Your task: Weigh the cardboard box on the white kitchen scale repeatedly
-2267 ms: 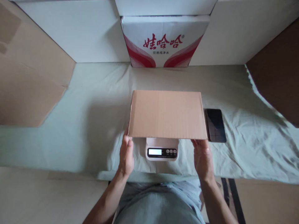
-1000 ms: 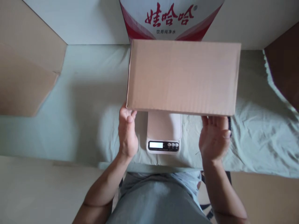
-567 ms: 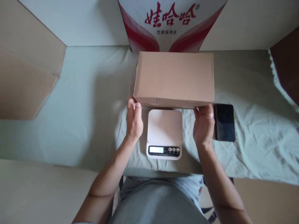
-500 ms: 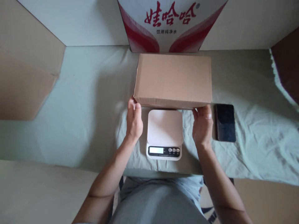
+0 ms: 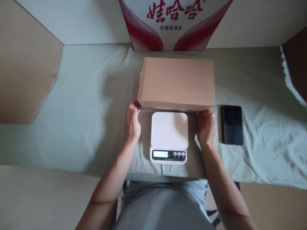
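Observation:
A closed brown cardboard box [image 5: 176,83] is just behind the white kitchen scale [image 5: 169,131], its long side facing me. My left hand [image 5: 133,123] is at the box's front left corner, fingers curled against its lower edge. At the front right corner my right hand [image 5: 206,127] grips the lower edge, its fingertips partly hidden by the box. The scale's platform is bare, and its small display is lit, though no digits can be read.
A black smartphone [image 5: 233,125] lies right of my right hand on the green cloth [image 5: 81,105]. At the back stands a white and red carton [image 5: 171,35] with printed characters. A large cardboard panel [image 5: 24,86] is at the left, and a dark brown panel [image 5: 296,64] at the right.
The box has come down a little and looks slightly smaller in view. Both hands have sunk with it, and my left hand has shifted slightly left. The view has tilted slightly.

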The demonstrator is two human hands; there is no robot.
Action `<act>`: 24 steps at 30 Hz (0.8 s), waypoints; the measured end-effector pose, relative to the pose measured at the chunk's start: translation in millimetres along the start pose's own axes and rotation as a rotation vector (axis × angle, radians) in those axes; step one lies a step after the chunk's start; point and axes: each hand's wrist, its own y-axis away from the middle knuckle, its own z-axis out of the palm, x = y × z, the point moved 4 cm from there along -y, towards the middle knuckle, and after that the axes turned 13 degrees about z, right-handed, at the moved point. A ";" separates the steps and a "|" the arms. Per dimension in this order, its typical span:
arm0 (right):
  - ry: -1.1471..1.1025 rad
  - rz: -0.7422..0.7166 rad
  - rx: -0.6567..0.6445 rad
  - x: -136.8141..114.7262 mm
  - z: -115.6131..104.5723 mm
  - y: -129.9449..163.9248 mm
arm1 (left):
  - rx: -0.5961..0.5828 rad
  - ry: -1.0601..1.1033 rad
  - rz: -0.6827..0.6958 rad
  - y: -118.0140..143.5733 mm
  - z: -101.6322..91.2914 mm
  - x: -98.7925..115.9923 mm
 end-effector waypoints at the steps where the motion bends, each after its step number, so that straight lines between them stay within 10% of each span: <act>1: -0.006 -0.006 0.001 -1.7 0.8 0.7 | -0.004 0.009 -0.007 -0.8 -0.1 -0.3; 13: 0.021 -0.103 -0.054 -45.0 12.1 11.2 | -0.119 0.014 0.147 -3.1 15.2 70.3; 24: -0.084 -0.139 0.033 -50.2 -3.2 96.1 | -0.021 0.008 0.016 69.0 -16.7 105.8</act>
